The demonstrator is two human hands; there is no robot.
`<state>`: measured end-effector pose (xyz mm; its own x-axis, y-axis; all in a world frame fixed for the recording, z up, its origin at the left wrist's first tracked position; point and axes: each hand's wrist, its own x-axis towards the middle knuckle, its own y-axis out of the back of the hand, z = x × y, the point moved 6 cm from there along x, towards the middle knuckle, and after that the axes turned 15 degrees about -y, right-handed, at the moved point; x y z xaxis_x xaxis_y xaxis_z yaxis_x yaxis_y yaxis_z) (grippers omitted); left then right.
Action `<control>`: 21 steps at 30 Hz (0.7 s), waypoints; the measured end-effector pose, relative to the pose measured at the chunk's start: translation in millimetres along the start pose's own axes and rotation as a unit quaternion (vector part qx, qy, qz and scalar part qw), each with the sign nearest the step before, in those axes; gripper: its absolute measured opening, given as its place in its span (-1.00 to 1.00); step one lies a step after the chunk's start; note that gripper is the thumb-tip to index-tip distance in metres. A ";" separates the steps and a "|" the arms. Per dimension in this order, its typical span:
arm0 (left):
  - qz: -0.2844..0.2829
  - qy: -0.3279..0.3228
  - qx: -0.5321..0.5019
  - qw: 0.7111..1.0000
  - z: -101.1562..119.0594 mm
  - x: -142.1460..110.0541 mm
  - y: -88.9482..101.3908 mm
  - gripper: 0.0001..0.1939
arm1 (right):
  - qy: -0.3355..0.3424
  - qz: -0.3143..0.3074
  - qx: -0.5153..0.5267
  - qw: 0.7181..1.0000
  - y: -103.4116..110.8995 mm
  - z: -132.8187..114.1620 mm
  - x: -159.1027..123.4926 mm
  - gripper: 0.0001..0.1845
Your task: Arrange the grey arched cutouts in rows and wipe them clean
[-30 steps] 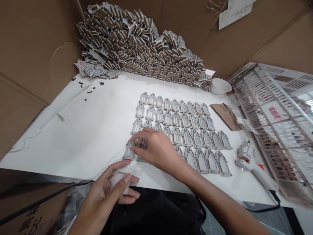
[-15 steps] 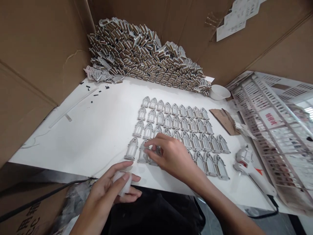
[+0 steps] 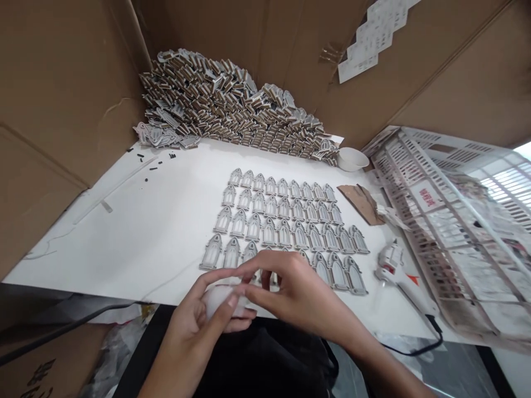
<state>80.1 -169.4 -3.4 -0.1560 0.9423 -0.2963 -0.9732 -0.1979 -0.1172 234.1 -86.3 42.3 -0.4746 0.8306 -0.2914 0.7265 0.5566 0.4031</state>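
Note:
My left hand [image 3: 191, 326] is closed around a whitish translucent piece or small stack of pieces [image 3: 215, 298], held low over the table's front edge. At its right edge, the thumb and index finger of my right hand [image 3: 290, 282] come together in a pinch; what lies between these fingertips is too small to make out. Beyond the hands, grey arched window-shaped frames [image 3: 283, 232] lie in several rows on the white table [image 3: 153, 232]. Part of the front row is hidden behind my right hand.
A large heap of similar frames [image 3: 232, 105] rests against the cardboard wall [image 3: 290, 44]. On the right are a white bowl [image 3: 352, 159], a cardboard scrap [image 3: 360, 204], a glue gun [image 3: 404, 276] with a cable, and a plastic basket [image 3: 431, 243]. Black bits [image 3: 153, 168] lie at left.
My right hand has moved from over the front row of frames back to my left hand, where its fingertips now meet the white translucent piece. The view has shifted slightly.

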 end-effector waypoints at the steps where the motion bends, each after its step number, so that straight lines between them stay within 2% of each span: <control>1: 0.003 -0.003 0.003 1.000 0.5 -1.0 -4.1 -0.29 | -0.004 0.008 0.016 1.000 0.9 2.4 -4.6 -0.77; 4: 0.012 -0.008 0.011 1.000 1.8 -3.8 -15.8 -0.29 | -0.025 0.038 0.046 0.998 6.3 11.9 -13.8 -0.72; 7: 0.012 -0.010 0.017 1.000 2.6 -5.4 -25.0 -0.28 | -0.051 0.046 0.077 0.995 12.4 21.4 -16.2 -0.78; 11: 0.016 -0.018 0.028 0.999 3.5 -5.8 -28.0 -0.35 | -0.058 0.064 0.099 0.991 19.7 26.6 -13.8 -0.87; 16: 0.031 -0.028 0.022 0.999 5.4 -1.9 -18.1 -0.39 | -0.050 0.078 0.099 0.991 24.9 22.1 2.5 -0.82; 21: 0.067 -0.033 0.011 0.997 7.3 8.1 1.6 -0.34 | -0.029 0.087 0.087 0.992 34.1 10.5 47.0 -0.70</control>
<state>76.1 -160.2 0.9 -0.2942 0.9240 -0.2442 -0.9465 -0.3171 -0.0596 241.7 -28.6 33.2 -0.3083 0.9086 -0.2819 0.8720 0.3884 0.2981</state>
